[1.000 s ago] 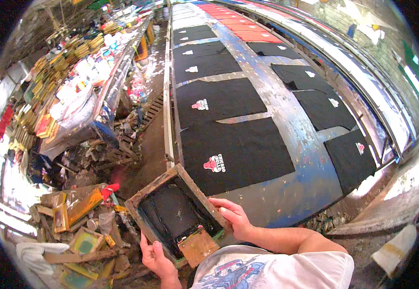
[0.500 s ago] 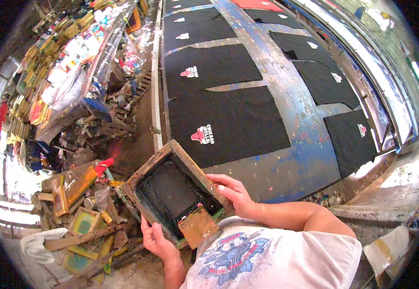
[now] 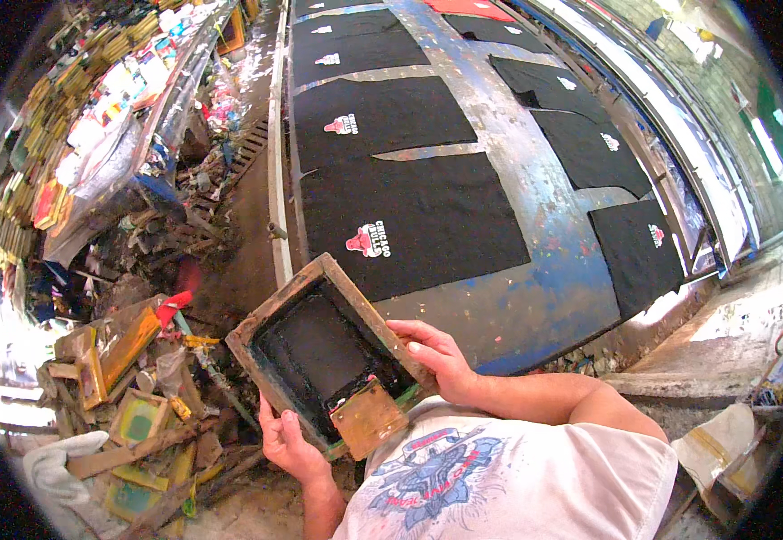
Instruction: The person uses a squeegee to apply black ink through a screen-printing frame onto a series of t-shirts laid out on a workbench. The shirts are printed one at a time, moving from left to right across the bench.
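A wooden screen-printing frame [image 3: 277, 302] is held tilted in front of my body, its inside dark with black ink. My left hand [image 3: 294, 443] grips its lower left side, and my right hand [image 3: 438, 362] is closed on the right side. Inside the frame, at the end nearest me, rests a brown flat block [image 3: 369, 421] that looks like a squeegee. Just beyond the frame, a black fabric piece [image 3: 445, 216] with a red and white print lies flat on the long printing table [image 3: 535, 310].
More printed black fabric pieces [image 3: 391, 112] lie along the table in two rows, with a red one [image 3: 470, 9] at the far end. To the left, old wooden frames [image 3: 139, 417] and scraps are heaped on the floor. A cluttered bench [image 3: 153, 135] stands beyond them.
The view has shifted slightly, so the table and heap appear further left. Both hands keep the same hold on the frame, which stays nearly in place before me.
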Demonstrator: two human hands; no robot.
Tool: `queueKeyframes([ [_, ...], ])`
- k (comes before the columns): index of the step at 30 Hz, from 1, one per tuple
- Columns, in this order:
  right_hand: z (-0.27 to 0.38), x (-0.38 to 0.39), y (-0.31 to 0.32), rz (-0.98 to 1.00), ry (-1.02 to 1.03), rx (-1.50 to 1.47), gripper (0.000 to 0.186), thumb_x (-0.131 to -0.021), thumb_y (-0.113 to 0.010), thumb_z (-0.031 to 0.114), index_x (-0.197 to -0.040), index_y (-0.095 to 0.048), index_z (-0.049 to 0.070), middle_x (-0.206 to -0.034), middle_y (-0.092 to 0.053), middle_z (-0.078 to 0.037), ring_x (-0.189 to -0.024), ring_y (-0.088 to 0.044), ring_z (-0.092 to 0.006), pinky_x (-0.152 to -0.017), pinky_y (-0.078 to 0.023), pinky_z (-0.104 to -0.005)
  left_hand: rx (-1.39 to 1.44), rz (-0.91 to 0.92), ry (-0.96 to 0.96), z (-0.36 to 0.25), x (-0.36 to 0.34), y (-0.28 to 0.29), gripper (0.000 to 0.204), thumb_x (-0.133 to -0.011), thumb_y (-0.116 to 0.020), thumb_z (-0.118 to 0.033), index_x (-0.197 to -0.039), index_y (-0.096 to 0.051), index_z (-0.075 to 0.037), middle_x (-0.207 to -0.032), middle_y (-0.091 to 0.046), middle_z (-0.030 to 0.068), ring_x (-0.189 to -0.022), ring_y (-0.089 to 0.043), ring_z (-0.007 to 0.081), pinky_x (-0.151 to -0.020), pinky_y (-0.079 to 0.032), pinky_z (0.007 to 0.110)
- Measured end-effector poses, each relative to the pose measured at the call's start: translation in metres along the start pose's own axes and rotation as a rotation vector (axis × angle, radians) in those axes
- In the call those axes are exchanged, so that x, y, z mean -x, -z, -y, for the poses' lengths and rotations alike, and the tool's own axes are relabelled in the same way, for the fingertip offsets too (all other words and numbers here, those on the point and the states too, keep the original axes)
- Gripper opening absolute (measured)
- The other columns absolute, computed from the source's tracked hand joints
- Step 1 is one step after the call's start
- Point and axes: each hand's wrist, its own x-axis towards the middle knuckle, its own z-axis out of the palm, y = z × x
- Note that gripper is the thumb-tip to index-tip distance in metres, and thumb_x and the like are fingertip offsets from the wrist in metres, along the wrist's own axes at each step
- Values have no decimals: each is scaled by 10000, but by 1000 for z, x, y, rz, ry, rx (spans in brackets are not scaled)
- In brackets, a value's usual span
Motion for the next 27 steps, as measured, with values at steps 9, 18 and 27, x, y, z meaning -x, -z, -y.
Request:
queueKeyframes([
  [9, 17, 11, 37, -53, 67, 54, 568, -1108, -631, 252, -1609, -589, -13, -1478, -702, -117, -1380, -631, -187, -1217, -471, -373, -28, 61, -40, -2, 8, -37, 302, -1066, -697, -63, -793, -590, 10, -1705, -547, 303, -1503, -585, 340, -1256, -407, 480],
  [18, 53, 36, 143, -138, 141, -29, 577, -1110, -635, 250, -1618, -576, -17, -1535, -681, -125, -1415, -619, -197, -1239, -461, -383, -71, 165, -46, -7, 41, -150, 313, -1051, -677, -21, -768, -544, -7, -1716, -530, 313, -1530, -564, 357, -1262, -394, 478],
  [27, 87, 93, 259, -328, 260, -94, 560, -1117, -629, 252, -1601, -589, -28, -1524, -686, -124, -1410, -619, -201, -1241, -456, -386, -44, 418, -148, -21, 94, -276, 286, -1067, -687, -37, -817, -555, 6, -1714, -522, 324, -1589, -505, 378, -1287, -366, 496],
])
